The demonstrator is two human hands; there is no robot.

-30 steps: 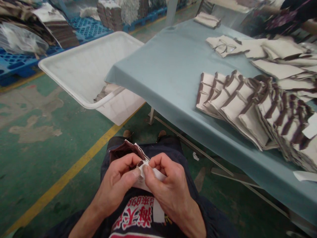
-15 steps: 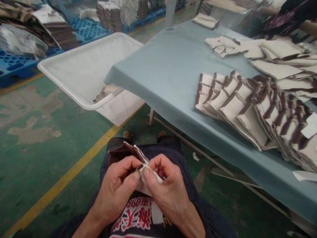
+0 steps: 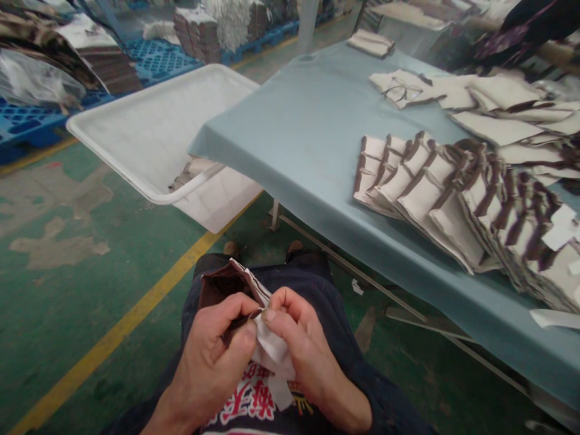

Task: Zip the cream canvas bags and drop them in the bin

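Above my lap, a brown fabric piece with white edges (image 3: 222, 287) stands partly opened out between my hands. My left hand (image 3: 212, 356) pinches its near edge between thumb and forefinger. Close beside it, my right hand (image 3: 302, 347) is pinched at the same edge, with the fingertips nearly touching the left ones. A thin white flap (image 3: 273, 349) hangs below the fingertips; whether it is cloth or paper I cannot tell. Under it lies my dark apron (image 3: 254, 402), printed with red and white characters and bearing a white scrap.
A blue-grey covered table (image 3: 290, 133) stands ahead to the right. It bears a fanned row of brown-and-white fabric pieces (image 3: 430, 187), more flat pieces and glasses (image 3: 403, 90). A white tub (image 3: 149, 127) stands at the left, its rim by the table corner. Blue pallets (image 3: 154, 54) lie behind.
The white flap now spreads and hangs lower beneath my fingers. My right fingers have shifted slightly down and turned, while the left hand keeps nearly the same place.
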